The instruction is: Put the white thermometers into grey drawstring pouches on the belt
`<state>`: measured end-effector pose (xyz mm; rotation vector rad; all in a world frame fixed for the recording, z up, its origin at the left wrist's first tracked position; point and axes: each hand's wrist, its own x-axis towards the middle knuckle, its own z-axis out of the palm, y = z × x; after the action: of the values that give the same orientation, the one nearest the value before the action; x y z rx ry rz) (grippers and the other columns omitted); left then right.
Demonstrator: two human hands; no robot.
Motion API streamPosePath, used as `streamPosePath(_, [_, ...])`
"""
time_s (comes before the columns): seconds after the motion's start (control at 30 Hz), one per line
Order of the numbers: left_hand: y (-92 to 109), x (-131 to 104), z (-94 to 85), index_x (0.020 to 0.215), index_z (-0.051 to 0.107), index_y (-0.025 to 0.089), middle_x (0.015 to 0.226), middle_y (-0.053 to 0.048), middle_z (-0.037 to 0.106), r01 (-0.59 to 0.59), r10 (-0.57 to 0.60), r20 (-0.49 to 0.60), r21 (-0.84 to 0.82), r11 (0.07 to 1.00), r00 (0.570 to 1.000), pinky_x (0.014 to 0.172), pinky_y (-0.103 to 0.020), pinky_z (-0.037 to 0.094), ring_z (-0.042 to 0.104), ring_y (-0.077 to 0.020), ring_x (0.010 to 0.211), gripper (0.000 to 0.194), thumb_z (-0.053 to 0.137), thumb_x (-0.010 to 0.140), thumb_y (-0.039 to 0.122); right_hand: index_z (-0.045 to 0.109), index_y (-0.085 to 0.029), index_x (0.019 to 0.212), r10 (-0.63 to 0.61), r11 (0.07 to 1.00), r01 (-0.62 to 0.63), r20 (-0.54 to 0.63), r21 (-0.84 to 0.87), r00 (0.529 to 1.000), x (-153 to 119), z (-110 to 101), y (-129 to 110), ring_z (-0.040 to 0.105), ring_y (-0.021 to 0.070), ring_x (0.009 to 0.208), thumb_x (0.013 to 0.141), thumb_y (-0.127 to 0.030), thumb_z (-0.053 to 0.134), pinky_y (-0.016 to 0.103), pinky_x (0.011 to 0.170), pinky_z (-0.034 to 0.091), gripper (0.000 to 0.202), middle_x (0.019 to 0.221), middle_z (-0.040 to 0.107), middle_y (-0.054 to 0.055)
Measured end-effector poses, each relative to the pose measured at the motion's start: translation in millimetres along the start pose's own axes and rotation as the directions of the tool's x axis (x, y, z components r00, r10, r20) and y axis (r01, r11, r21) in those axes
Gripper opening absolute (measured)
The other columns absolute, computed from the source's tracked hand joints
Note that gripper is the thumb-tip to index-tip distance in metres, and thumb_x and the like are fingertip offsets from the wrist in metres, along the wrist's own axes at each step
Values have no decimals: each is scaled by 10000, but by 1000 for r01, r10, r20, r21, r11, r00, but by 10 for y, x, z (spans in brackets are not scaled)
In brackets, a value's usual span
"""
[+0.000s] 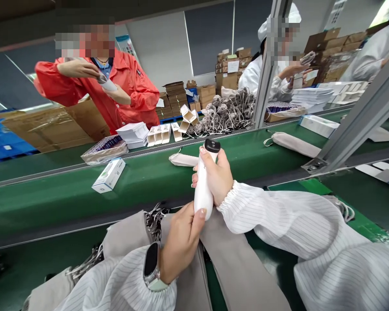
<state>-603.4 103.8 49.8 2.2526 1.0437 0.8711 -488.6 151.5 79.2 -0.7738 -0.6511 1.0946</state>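
1. Both of my hands hold the white device (203, 185) upright: right hand (218, 178) wrapped round its upper body, left hand (181, 239) pinching its base.
2. It could slip, I judge, since the casing looks smooth.
3. Grey pouches (233, 263) crowd beneath; the green belt (149, 177) beyond lies open.

Bright, even indoor light from overhead, with only soft shadows on the green belt (68, 194). Wide-lens distortion bends the belt and stretches the sleeves below it. Faces beyond the belt are pixelated. The centre is sharp; the corners smear.
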Motion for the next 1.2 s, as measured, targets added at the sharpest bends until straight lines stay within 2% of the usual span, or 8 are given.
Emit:
streamPosePath(0.1, [9, 18, -1, 798, 465, 163, 685, -2, 497, 38, -39, 89, 11, 999, 995, 544, -220, 320, 427, -125, 603, 221, 320, 877, 309, 342, -264, 907, -2, 1000, 2, -17, -4, 1000, 33, -28, 10, 474, 97, 327, 716, -475, 521, 249, 300, 440, 336, 515, 464, -93])
streamPosePath(0.23, [19, 43, 5, 865, 494, 161, 771, -23, 556, 52, -54, 137, 21, 998, 989, 593, -230, 354, 475, -146, 665, 196, 365, 860, 309, 347, -264, 911, -25, 1000, 25, 2, -7, 1000, 34, -39, 20, 479, 92, 328, 714, -489, 510, 240, 299, 437, 340, 530, 473, -90])
streamPosePath(0.4, [47, 29, 7, 820, 485, 165, 728, -2, 544, 73, -75, 118, 17, 997, 990, 580, -218, 351, 470, -133, 642, 165, 420, 836, 316, 340, -255, 883, -5, 1000, 6, -8, 27, 1000, 26, -20, 1, 473, 87, 332, 723, -451, 516, 241, 311, 444, 309, 514, 465, -92])
streamPosePath(0.57, [32, -8, 13, 624, 350, 180, 583, 32, 385, 92, -91, 78, -17, 996, 993, 495, -213, 276, 345, -98, 532, 301, 307, 876, 339, 348, -252, 887, -16, 1000, 17, -14, 9, 1000, 36, -29, 25, 478, 103, 325, 718, -461, 516, 260, 301, 442, 318, 518, 469, -86])
streamPosePath(0.7, [11, -30, 40, 596, 269, 191, 557, 37, 331, 64, -62, 26, -52, 997, 998, 479, -223, 242, 291, -93, 505, 326, 245, 892, 325, 350, -250, 887, -12, 1000, 13, -7, 18, 1000, 33, -32, 41, 484, 103, 327, 715, -465, 521, 261, 304, 447, 324, 519, 473, -87])
streamPosePath(0.8, [8, -33, 42, 588, 266, 193, 546, 31, 339, 34, -34, 6, -40, 999, 999, 485, -231, 248, 298, -97, 499, 334, 200, 897, 301, 347, -254, 878, 12, 1000, -12, -9, 18, 1000, 25, -27, 28, 481, 99, 325, 717, -451, 527, 260, 303, 448, 311, 502, 471, -94])
streamPosePath(1.0, [27, -8, 23, 706, 398, 175, 631, 14, 434, 8, -4, 112, -30, 1000, 994, 511, -225, 286, 365, -112, 558, 218, 312, 864, 298, 353, -249, 856, 30, 999, -30, -8, 12, 1000, 21, -18, -5, 474, 97, 321, 723, -432, 524, 258, 298, 443, 284, 490, 467, -94])
streamPosePath(1.2, [63, -36, 35, 654, 382, 179, 603, 19, 440, 133, -131, 24, -102, 986, 991, 492, -223, 277, 365, -103, 531, 307, 237, 895, 302, 339, -248, 859, 30, 999, -29, -21, 24, 999, 43, -13, 11, 479, 98, 326, 719, -430, 525, 257, 304, 446, 296, 487, 457, -96])
